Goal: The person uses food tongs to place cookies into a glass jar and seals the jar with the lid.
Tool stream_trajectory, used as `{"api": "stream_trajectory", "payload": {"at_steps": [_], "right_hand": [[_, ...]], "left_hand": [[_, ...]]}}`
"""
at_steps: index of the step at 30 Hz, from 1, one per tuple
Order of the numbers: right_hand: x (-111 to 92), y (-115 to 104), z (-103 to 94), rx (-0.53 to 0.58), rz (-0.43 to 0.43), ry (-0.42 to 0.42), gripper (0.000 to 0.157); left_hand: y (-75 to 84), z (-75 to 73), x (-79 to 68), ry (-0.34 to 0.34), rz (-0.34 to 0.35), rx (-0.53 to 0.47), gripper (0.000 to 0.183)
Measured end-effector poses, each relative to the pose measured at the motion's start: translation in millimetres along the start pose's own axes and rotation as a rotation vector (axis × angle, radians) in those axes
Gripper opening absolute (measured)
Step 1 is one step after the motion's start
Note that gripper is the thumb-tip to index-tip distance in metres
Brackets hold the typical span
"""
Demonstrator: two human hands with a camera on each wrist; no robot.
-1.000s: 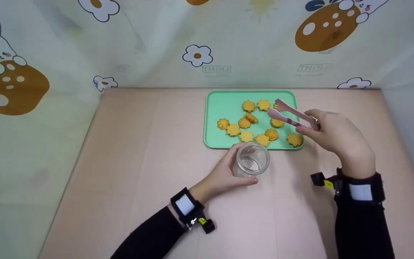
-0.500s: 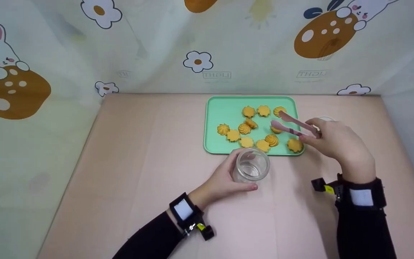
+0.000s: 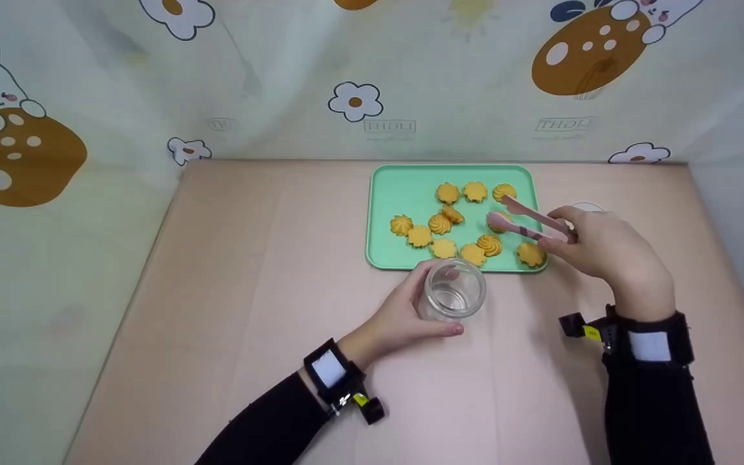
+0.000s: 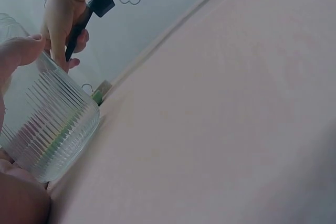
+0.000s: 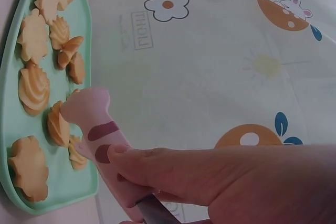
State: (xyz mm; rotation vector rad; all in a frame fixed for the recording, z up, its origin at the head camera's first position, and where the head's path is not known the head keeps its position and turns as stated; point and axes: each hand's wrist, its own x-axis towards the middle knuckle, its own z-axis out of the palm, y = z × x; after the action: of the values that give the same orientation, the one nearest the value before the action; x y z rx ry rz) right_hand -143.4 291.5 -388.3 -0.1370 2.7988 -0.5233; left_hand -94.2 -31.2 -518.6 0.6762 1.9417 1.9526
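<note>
My left hand (image 3: pixel 398 313) grips a clear glass jar (image 3: pixel 454 290), its mouth facing up toward the head camera; nothing shows inside. Ribbed sides of the jar (image 4: pixel 58 119) appear in the left wrist view. With my right hand (image 3: pixel 614 248) I hold pink tongs (image 3: pixel 533 223), thumb on one arm, over the right part of a green tray (image 3: pixel 382 184). The tong tips are spread apart, one beside or over a cookie (image 3: pixel 500 223) that they partly cover. Whether they touch it I cannot tell. In the right wrist view the tongs' near arm (image 5: pixel 100 129) hides part of the cookies.
Several golden cookies (image 3: pixel 440 224) lie scattered on the tray. A pale round object (image 3: pixel 587 206) shows behind my right hand, mostly hidden. The pink tabletop (image 3: pixel 268 258) meets a patterned cloth (image 3: pixel 268 84) at the back.
The tongs have come down and slightly to the right, their tips now nearer the right-hand cookie. The jar stays almost where it was. The view has tilted a little and back.
</note>
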Motion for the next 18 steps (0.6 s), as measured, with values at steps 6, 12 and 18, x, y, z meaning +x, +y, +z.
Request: {"api": "stream_trajectory", "payload": {"at_steps": [6, 12, 18], "right_hand": [[1.9, 0.2, 2.4, 0.003, -0.009, -0.007, 0.064], [3.8, 0.5, 3.4, 0.016, 0.000, -0.043, 0.061], [2.3, 0.5, 1.6, 0.029, -0.004, -0.048, 0.063]], "left_hand": [[-0.2, -0.9, 0.3, -0.003, -0.010, -0.006, 0.095], [-0.4, -0.7, 0.4, 0.001, -0.004, -0.007, 0.095], [0.3, -0.4, 0.2, 0.003, -0.009, 0.001, 0.097]]}}
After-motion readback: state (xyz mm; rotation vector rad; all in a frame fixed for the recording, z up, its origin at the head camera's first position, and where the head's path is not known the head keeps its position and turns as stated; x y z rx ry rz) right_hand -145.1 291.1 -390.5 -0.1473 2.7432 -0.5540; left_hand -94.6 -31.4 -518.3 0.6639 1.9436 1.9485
